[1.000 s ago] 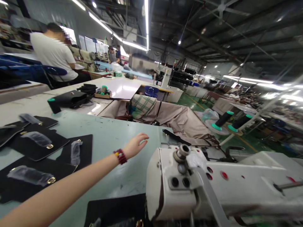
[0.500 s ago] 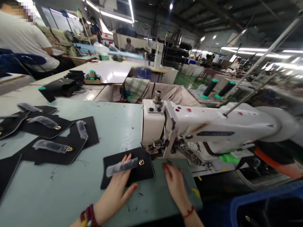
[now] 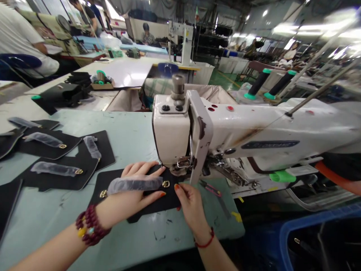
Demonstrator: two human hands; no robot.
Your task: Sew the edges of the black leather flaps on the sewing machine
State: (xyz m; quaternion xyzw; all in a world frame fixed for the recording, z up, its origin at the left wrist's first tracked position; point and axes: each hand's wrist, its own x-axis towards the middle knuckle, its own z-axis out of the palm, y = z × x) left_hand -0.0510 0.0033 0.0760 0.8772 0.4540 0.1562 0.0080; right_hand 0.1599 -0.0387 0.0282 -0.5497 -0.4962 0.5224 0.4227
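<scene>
A black leather-like panel (image 3: 159, 203) lies on the green table at the sewing machine's (image 3: 172, 130) head, its far edge close to the presser foot area. Across it runs a strap (image 3: 135, 184) wrapped in clear plastic, with gold buckles at both ends. My left hand (image 3: 125, 203) rests flat on the panel, passing beneath the strap, fingers spread toward the machine. At the panel's right edge, my right hand (image 3: 191, 205) grips it with the thumb on top and a fingertip below. Thread snips (image 3: 211, 188) lie right of that hand.
Several similar black panels (image 3: 59, 172) with wrapped straps overlap on the left. Thread cones (image 3: 258, 83) stand behind the machine. A blue bin (image 3: 278, 241) sits at lower right. A person in a white shirt (image 3: 22, 37) sits at far left.
My view has come closer to the machine. My left hand has slid under the strap, farther forward. My right hand has moved left from beside the snips onto the panel's edge.
</scene>
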